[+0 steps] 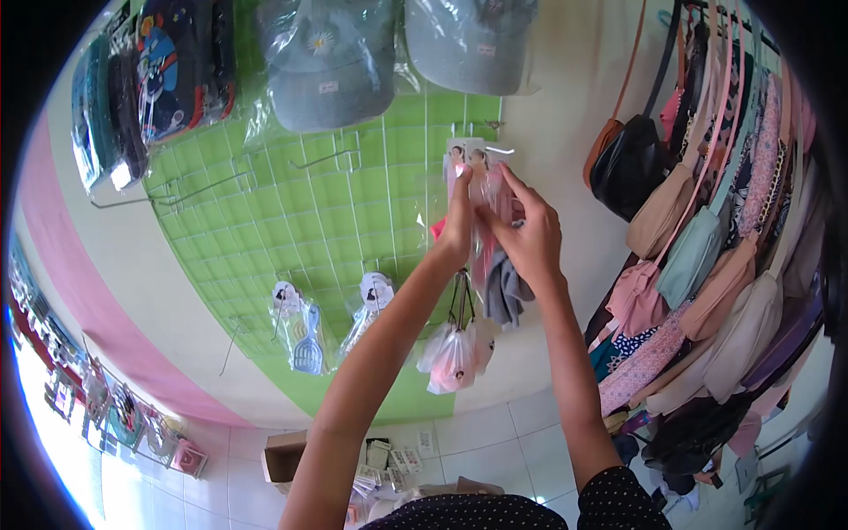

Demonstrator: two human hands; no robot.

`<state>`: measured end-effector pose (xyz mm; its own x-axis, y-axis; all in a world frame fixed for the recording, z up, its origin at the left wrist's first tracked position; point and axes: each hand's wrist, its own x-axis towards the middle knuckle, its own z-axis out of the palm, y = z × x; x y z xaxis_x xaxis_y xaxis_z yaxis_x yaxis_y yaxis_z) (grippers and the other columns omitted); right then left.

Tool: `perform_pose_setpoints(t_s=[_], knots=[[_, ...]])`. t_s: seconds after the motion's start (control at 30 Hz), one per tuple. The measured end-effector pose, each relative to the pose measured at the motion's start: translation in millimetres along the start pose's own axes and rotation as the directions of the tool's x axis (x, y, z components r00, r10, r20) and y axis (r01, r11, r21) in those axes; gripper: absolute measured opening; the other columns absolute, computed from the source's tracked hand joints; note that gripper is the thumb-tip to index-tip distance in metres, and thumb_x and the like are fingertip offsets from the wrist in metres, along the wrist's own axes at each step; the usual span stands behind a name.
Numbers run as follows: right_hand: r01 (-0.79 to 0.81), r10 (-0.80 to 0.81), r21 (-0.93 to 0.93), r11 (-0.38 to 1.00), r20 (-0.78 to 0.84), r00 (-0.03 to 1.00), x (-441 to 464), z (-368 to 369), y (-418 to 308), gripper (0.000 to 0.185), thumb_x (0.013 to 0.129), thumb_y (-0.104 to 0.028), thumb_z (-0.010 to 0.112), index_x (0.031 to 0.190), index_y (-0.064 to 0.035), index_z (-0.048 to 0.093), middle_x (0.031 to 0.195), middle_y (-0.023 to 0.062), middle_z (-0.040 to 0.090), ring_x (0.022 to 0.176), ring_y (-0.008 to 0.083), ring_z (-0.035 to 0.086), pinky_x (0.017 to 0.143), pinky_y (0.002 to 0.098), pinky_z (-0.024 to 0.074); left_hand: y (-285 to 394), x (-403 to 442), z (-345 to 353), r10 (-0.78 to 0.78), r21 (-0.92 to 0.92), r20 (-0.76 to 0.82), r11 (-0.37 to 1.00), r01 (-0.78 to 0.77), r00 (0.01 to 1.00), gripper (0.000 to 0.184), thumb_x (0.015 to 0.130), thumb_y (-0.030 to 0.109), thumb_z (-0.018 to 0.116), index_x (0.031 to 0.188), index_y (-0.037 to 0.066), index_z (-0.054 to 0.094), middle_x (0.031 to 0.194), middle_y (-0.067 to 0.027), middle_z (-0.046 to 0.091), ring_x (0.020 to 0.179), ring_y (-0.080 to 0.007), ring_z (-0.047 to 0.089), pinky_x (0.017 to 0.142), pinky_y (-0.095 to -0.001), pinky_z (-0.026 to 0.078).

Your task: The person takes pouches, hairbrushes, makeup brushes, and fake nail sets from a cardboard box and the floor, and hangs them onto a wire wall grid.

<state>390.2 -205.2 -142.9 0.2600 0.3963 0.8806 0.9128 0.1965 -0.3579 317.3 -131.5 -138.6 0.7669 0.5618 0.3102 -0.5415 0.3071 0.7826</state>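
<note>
Both of my hands are raised to pink items in clear packets [481, 190] at the right part of a wire grid [291, 208] over a green wall. My left hand [458, 212] is closed on the left edge of the packets, thumb near the printed header cards. On their right side is my right hand [530, 231], its fingers pinching the packets. A white hook tip [500, 151] sticks out beside the cards. Grey cloth [505, 290] and a bundle of pink bagged items [453, 358] hang below my hands.
Wrapped caps [327, 71] hang above. Packets with a blue scoop [307, 344] hang lower left. Bags [698, 256] crowd a rack at right. An open cardboard box [284, 459] and small packets [389, 464] lie on the floor below.
</note>
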Motion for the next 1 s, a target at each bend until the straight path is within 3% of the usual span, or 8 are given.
perform_pose_setpoints(t_s=[0.1, 0.17, 0.4, 0.5, 0.6, 0.8, 0.83, 1.0], knots=[[0.09, -0.094, -0.033, 0.995, -0.126, 0.988, 1.0, 28.6, 17.2, 0.052, 0.066, -0.019, 0.063, 0.115, -0.0117, 0.046, 0.072, 0.0086, 0.053, 0.068, 0.0244, 0.055, 0.063, 0.0322, 0.0429, -6.0, 11.5, -32.6, 0.073, 0.347, -0.243, 0.938, 0.017, 0.967, 0.054, 0.081, 0.048, 0.028, 0.11, 0.005, 0.043, 0.098, -0.0162, 0.054, 0.086, -0.0268, 0.054, 0.078, -0.0363, 0.041], [0.061, -0.062, -0.019, 0.998, -0.087, 0.994, 3.6, 38.6, 23.8, 0.053, 0.066, -0.019, 0.063, 0.116, -0.0119, 0.045, 0.075, 0.009, 0.053, 0.071, 0.0247, 0.055, 0.065, 0.0327, 0.043, -9.7, 3.4, -58.6, 0.266, 0.979, -0.117, 0.193, 0.066, 0.957, 0.046, 0.081, 0.042, 0.033, 0.103, 0.005, 0.048, 0.094, -0.0162, 0.056, 0.083, -0.0281, 0.054, 0.076, -0.0362, 0.041], [0.115, -0.141, -0.135, 0.984, -0.198, 0.97, -15.4, 46.7, 25.3, 0.046, 0.069, -0.013, 0.061, 0.113, -0.0083, 0.048, 0.091, 0.01, 0.052, 0.086, 0.023, 0.05, 0.068, 0.0338, 0.0418, 43.9, -275.8, 7.2, 0.661, 0.515, -0.181, 0.695, -0.502, 0.729, 0.025, 0.075, 0.011, 0.045, 0.096, -0.002, 0.054, 0.079, -0.0107, 0.052, 0.072, -0.0182, 0.049, 0.063, -0.0289, 0.04], [0.076, -0.073, 0.029, 0.997, -0.095, 0.993, -51.1, 40.7, -27.1, 0.036, 0.068, -0.004, 0.059, 0.104, -0.0036, 0.053, 0.096, 0.01, 0.053, 0.084, 0.0202, 0.05, 0.062, 0.0259, 0.0409, 81.7, -329.2, 8.2, 0.687, 0.242, 0.338, 0.596, -0.765, 0.643, 0.03, 0.084, 0.021, 0.043, 0.113, 0.019, 0.05, 0.069, -0.0038, 0.055, 0.045, -0.0109, 0.044, 0.04, -0.0222, 0.035], [0.166, -0.218, 0.239, 0.957, 0.214, 0.952, -114.8, 60.2, -65.4, 0.033, 0.067, -0.002, 0.06, 0.099, -0.0043, 0.055, 0.091, 0.0103, 0.055, 0.081, 0.02, 0.052, 0.057, 0.024, 0.0402, 74.5, -355.1, 3.1, 0.816, 0.268, 0.209, 0.483, -0.834, 0.54, 0.025, 0.084, 0.016, 0.042, 0.105, 0.022, 0.056, 0.057, -0.001, 0.051, 0.037, -0.0062, 0.033, 0.035, -0.0199, 0.025], [-0.108, -0.238, 0.298, 0.949, 0.896, 0.375, -260.9, 82.5, -93.4, 0.024, 0.067, -0.005, 0.058, 0.091, -0.0055, 0.057, 0.08, 0.0107, 0.055, 0.072, 0.0259, 0.054, 0.061, 0.0333, 0.0434, 64.3, -428.7, -45.2, 0.92, 0.177, 0.18, 0.318, -0.932, 0.348, 0.027, 0.084, 0.013, 0.042, 0.105, 0.022, 0.057, 0.05, 0.0013, 0.047, 0.033, -0.0024, 0.028, 0.033, -0.0182, 0.017], [-0.119, -0.21, 0.244, 0.962, 0.946, 0.248, -284.0, 81.6, -89.2, 0.022, 0.068, -0.006, 0.057, 0.09, -0.0056, 0.057, 0.078, 0.0096, 0.055, 0.071, 0.0258, 0.054, 0.061, 0.0333, 0.0434, 56.4, -451.3, -53.3, 0.908, 0.085, -0.057, 0.419, -0.904, 0.416, 0.013, 0.075, 0.006, 0.043, 0.068, 0.006, 0.054, 0.044, -0.0058, 0.041, 0.035, -0.0118, 0.038, 0.032, -0.0207, 0.024], [-0.161, -0.046, 0.03, 0.987, 0.994, -0.101, -388.1, 63.1, -45.1, 0.017, 0.065, -0.007, 0.059, 0.082, -0.0043, 0.059, 0.063, 0.0074, 0.055, 0.055, 0.0194, 0.052, 0.053, 0.0281, 0.0398, -41.0, -510.2, -183.7, 0.498, 0.359, -0.862, 0.734, -0.577, 0.097, 0.038, 0.076, 0.022, 0.044, 0.105, -0.003, 0.048, 0.063, -0.0037, 0.046, 0.051, -0.0078, 0.04, 0.046, -0.0203, 0.031]])
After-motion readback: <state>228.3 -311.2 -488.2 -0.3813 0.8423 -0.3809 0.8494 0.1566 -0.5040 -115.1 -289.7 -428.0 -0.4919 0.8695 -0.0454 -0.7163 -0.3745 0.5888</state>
